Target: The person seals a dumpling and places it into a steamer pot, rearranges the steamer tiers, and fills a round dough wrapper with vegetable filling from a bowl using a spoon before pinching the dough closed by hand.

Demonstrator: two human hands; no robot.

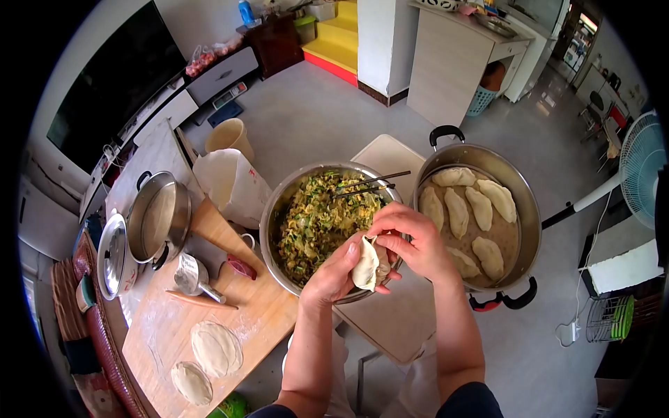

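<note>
"While cradling the dumpling (366, 269) in the left grip (336, 273), above the near side of the steel bowl (268, 233), did what with the right grip (408, 240)?"

"Pinched one end of the folded edge between thumb and fingers, nearly together. Held the left grip half curled around the dumpling's body."

"At which step, then?"

"Judging by the folded shape, probably at sealing. Could not tell whether fully sealed."

"For the next move, needed what?"

"Most likely needed firm pressing along any loose part of the edge, without tearing. After that, perhaps needed a free spot in the pot (532, 223), beside the other dumplings (479, 209). Also saw two dough rounds (217, 348) on the wooden board (267, 310)."
</note>
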